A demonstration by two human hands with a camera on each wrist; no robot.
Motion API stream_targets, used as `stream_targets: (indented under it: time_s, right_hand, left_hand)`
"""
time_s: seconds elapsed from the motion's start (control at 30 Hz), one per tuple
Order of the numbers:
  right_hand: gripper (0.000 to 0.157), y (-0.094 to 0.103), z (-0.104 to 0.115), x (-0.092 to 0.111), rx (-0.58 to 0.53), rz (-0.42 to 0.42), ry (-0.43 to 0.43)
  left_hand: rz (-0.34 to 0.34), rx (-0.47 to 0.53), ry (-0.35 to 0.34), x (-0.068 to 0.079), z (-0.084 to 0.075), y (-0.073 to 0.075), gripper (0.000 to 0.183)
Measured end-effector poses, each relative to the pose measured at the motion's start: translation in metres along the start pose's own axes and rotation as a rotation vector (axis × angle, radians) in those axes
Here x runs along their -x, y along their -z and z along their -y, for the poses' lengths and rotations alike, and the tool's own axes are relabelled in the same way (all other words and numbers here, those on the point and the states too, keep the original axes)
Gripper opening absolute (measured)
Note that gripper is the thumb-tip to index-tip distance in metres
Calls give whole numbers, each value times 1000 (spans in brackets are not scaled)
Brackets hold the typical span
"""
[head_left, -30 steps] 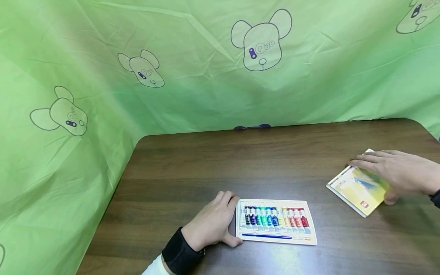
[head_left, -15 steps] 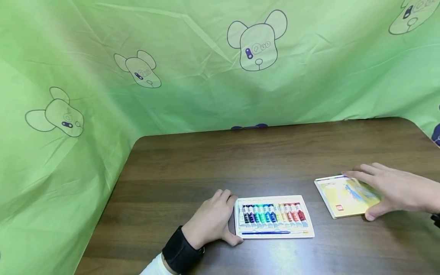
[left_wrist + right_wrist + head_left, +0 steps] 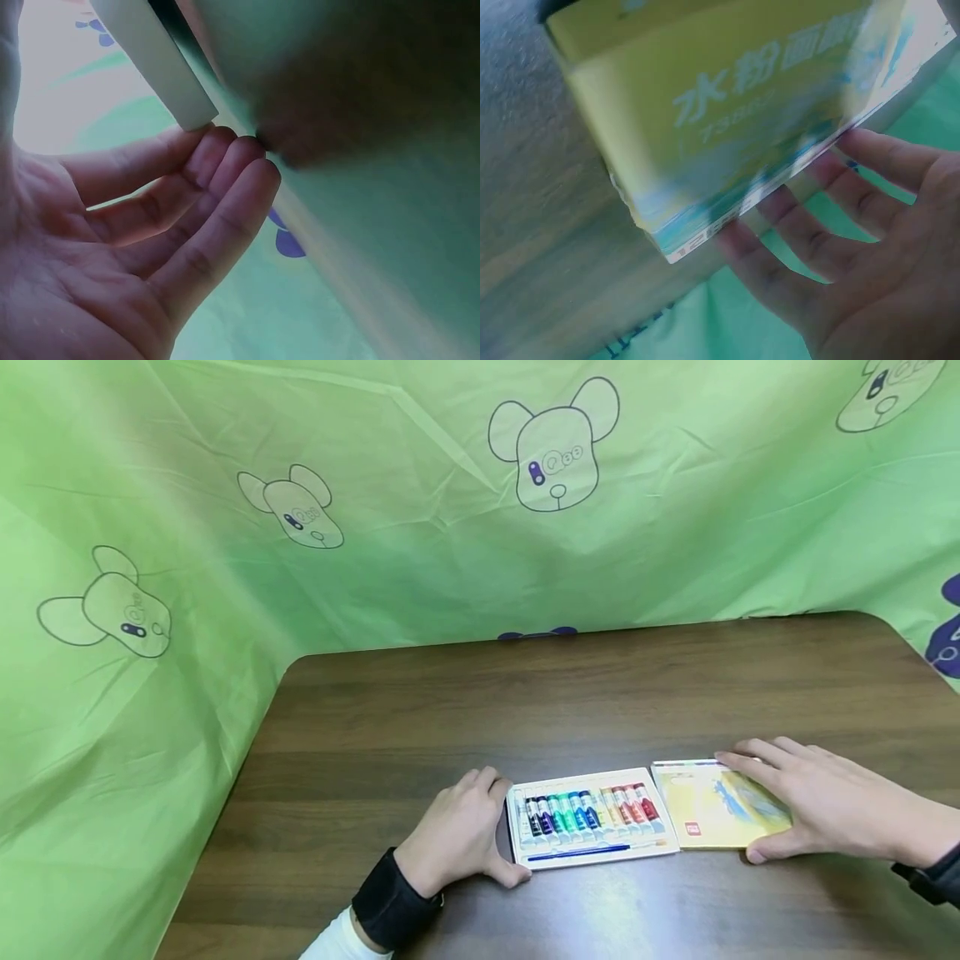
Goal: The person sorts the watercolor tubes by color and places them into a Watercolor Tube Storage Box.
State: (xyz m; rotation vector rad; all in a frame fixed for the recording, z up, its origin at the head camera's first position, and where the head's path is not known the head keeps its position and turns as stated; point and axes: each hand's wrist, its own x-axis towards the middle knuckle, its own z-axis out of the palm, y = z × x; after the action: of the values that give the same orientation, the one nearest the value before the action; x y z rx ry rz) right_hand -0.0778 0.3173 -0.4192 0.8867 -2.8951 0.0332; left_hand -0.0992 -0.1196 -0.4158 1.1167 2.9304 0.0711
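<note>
A white tray (image 3: 581, 782) holds a row of colored paint tubes (image 3: 570, 812) and a blue-handled paintbrush (image 3: 577, 853) on the table. My left hand (image 3: 456, 833) grips its left end, thumb at the near corner and fingers at the far one. In the left wrist view, fingertips meet the end of a white edge (image 3: 154, 64). At the tray's right end lies the yellow printed paint box (image 3: 697, 797), its side right against the tray. My right hand (image 3: 832, 806) holds that box across its width, thumb on the near edge, fingers along the far edge, as the right wrist view confirms.
The brown wooden table (image 3: 420, 718) has rounded far corners. Behind and to the left hangs a green curtain (image 3: 420, 568) printed with cartoon bear heads.
My right hand has brought the box leftward and turned it in line with the tray, up to its right end. The tray has tilted slightly, with the left hand still on it.
</note>
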Motion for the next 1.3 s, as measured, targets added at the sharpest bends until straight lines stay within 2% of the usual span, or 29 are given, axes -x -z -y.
stream_targets:
  time_s: [0.3, 0.53, 0.73, 1.07, 1.3]
  right_hand:
    - [110, 2, 22, 4, -12, -34, -48]
    - [107, -9, 16, 3, -25, -105, 2]
    - [105, -13, 8, -1, -45, -162, 48]
    - [106, -13, 2, -2, -74, -176, 64]
    - [107, -16, 2, -1, -66, -149, 77]
  left_hand:
    - [-12, 6, -13, 3, 0, 0, 95]
    - [19, 13, 0, 3, -3, -3, 98]
    - [13, 0, 23, 1, -5, -4, 99]
    - [25, 1, 41, 1, -8, -1, 98]
    - [47, 54, 58, 0, -12, -1, 99]
